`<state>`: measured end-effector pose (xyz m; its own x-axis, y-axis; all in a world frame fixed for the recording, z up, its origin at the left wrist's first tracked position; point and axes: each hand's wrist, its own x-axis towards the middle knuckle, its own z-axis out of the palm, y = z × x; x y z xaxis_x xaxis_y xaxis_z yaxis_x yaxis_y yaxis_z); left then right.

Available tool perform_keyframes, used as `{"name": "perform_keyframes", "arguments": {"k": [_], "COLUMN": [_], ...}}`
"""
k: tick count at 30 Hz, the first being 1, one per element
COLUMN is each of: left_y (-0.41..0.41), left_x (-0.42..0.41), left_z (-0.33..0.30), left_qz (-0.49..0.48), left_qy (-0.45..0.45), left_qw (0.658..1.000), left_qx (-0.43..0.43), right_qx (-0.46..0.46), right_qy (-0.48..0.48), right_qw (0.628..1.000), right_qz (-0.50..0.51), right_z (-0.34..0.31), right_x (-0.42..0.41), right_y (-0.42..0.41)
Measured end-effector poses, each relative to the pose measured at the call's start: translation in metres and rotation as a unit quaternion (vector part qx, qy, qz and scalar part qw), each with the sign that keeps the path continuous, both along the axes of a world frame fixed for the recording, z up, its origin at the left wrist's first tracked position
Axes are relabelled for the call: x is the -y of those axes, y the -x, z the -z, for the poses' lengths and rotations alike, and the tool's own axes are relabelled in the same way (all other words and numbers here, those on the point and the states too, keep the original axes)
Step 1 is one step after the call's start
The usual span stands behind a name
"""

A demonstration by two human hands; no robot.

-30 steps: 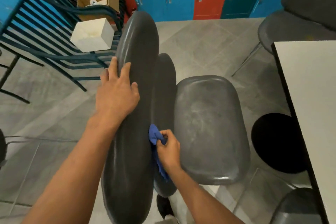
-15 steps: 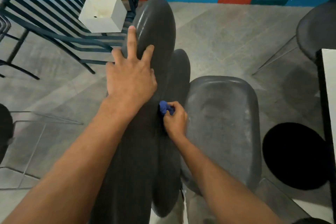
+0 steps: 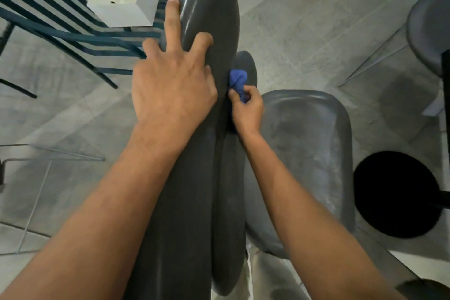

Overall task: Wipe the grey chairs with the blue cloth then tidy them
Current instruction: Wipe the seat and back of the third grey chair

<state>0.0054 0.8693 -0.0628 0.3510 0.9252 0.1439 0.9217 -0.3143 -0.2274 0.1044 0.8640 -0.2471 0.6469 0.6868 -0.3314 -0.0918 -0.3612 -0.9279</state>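
Wiping step — the right hand point(image 3: 247, 111) pinches the bunched blue cloth point(image 3: 238, 84) against a grey chair back point(image 3: 209, 19), steadied by the flat-fingered left hand point(image 3: 170, 87) beside it. Next, probably, a stroke along that edge.

Bunched blue cloth point(image 3: 238, 83) between grey chairs' point(image 3: 194, 129) backrests.

Grey tiled floor point(image 3: 304, 31); grey chairs point(image 3: 304, 153) stand on it.

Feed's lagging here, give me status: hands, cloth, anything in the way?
Left hand flat on outer grey chair back. Right hand pinching bunched blue cloth between the two backs. Nothing in the way.
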Motion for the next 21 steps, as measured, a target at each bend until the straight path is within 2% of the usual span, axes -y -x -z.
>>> {"name": "perform_keyframes", "arguments": {"k": [5, 7, 11, 13, 15, 17, 21], "left_y": [0.0, -0.001, 0.0, 0.001, 0.001, 0.001, 0.002], "left_x": [0.0, -0.001, -0.001, -0.001, -0.001, -0.002, -0.001], "left_z": [-0.001, -0.001, -0.001, -0.002, -0.002, -0.003, -0.003], "left_qz": [0.003, 0.002, 0.0, 0.002, 0.001, 0.0, 0.003], "left_qy": [-0.009, -0.003, 0.005, 0.009, 0.013, 0.016, 0.019], "left_qw": [1.0, 1.0, 1.0, 0.999, 0.999, 0.999, 0.999], "left_qx": [0.014, 0.02, 0.031, 0.038, 0.037, 0.034, 0.041], "right_qx": [-0.121, -0.189, -0.321, -0.384, -0.383, -0.319, -0.236], "right_qy": [0.01, 0.031, 0.085, 0.063, 0.052, 0.054, 0.081], "right_qw": [0.991, 0.981, 0.943, 0.92, 0.917, 0.939, 0.968], "right_qz": [-0.055, -0.043, -0.017, -0.047, -0.097, -0.12, -0.008], "right_z": [0.003, 0.001, -0.022, -0.037, -0.044, -0.043, -0.035], "right_x": [0.076, 0.094, 0.111, 0.113, 0.112, 0.11, 0.115], "right_y": [-0.001, -0.005, -0.004, -0.003, 0.0, 0.01, 0.012]}}
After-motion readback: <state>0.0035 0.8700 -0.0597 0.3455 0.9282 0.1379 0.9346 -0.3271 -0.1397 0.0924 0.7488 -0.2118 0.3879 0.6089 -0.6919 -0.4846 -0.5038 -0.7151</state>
